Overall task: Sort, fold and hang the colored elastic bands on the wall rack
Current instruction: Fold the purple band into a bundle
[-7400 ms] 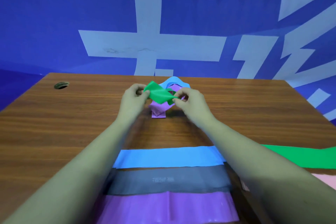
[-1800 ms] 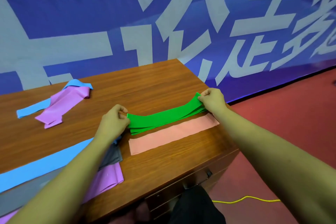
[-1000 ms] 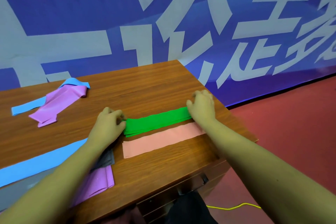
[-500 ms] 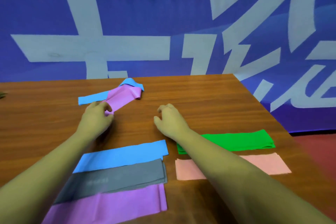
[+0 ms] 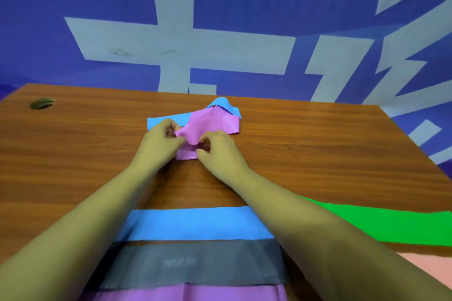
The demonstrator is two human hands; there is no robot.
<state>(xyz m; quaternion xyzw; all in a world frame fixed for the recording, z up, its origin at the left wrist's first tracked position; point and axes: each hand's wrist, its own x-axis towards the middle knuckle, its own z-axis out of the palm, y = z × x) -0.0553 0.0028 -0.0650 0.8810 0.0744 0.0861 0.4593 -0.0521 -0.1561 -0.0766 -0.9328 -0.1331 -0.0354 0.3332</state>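
**Head view.**

- Item: thin mauve-pink elastic band [image 5: 211, 122], a loose flat strip. It lies crumpled toward the far edge of the brown wood-grain table [image 5: 73, 159], about midway along it, over a light blue elastic band [image 5: 162, 121] that shows at its left and behind it.
- Left hand [image 5: 160, 143]: thumb and curled fingers pinch the near end of the mauve-pink band.
- Right hand [image 5: 220, 153]: pinches the same end just beside the left, with a lifted flap between the two.
- Handling, judged: very light, limp and stretchy, with a slight sheen that suggests a slick surface. It creases and twists easily and is unlikely to break. Best held at the end corners with both hands, kept taut enough to square the fold.
- Near edge, laid flat side by side: folded sky-blue band [image 5: 195, 225], folded grey band [image 5: 195, 264], folded purple band [image 5: 190, 293].
- Near right corner: green band [image 5: 381, 225] and pale pink band [image 5: 430, 266], partly cut off.
- Far left corner: dark round opening [image 5: 41, 104].
- Writing: the grey band has a pale printed mark, possibly a brand, too blurred to read. The blue wall banner [image 5: 244, 2] shows large pale characters, cropped and not legible whole.
- No rack in view.
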